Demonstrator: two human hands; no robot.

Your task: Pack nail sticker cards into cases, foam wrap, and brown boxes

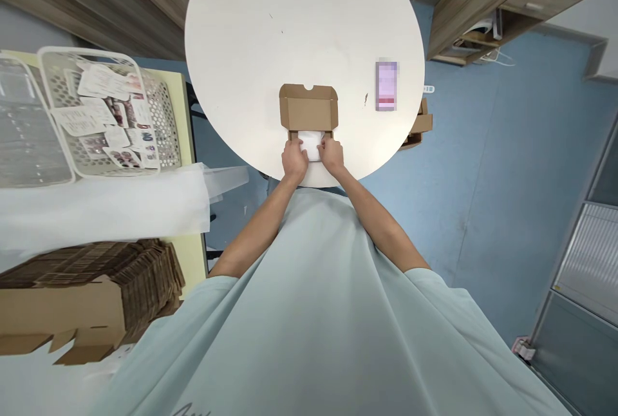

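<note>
A small brown cardboard box (309, 113) sits near the front edge of the round table, its lid raised and tipped away from me. Inside its lower part lies a white wrapped packet (311, 143). My left hand (295, 160) is closed at the packet's left side, thumb and fingers pinching its edge. On the opposite side, my right hand (331, 155) pinches the right edge in the same way. Both hands cover much of the box's front and side walls. What the white wrapping contains is hidden.
A phone-like device (386, 85) lies on the white table (309, 23) to the right. At left, a side table carries a plastic basket (101, 113) of small packs, a white wrapping roll (106, 207) and stacked flat cartons (91, 287). An open carton (421, 123) stands below the table's right edge.
</note>
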